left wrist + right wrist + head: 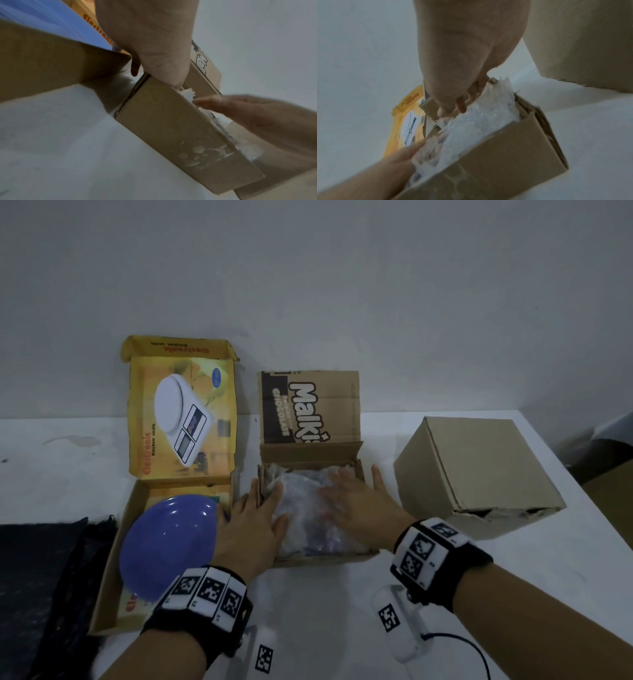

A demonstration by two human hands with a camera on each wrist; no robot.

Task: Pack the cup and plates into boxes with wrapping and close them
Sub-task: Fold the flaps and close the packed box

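A small brown box (pixel 308 559) with a printed lid flap (pixel 310 407) standing up sits at the table's middle. Inside it lies a bubble-wrapped bundle (pixel 301 508), with something bluish showing through. My left hand (pixel 255 525) lies flat with straight fingers on the bundle's left part and the box's left wall. My right hand (pixel 356 505) presses flat on the bundle's right part, thumb outside the right wall. In the wrist views the wrap (pixel 471 132) bulges above the box wall (pixel 171 128). A blue plate (pixel 168 542) lies unwrapped in the yellow scale box (pixel 113 577) to the left.
A closed plain cardboard box (pixel 479 474) stands at the right on the white table (pixel 342 628). The yellow box's lid (pixel 183 412) stands open against the wall. Dark cloth (pixel 41 577) lies at the left edge. The table's right edge (pixel 599 498) is near.
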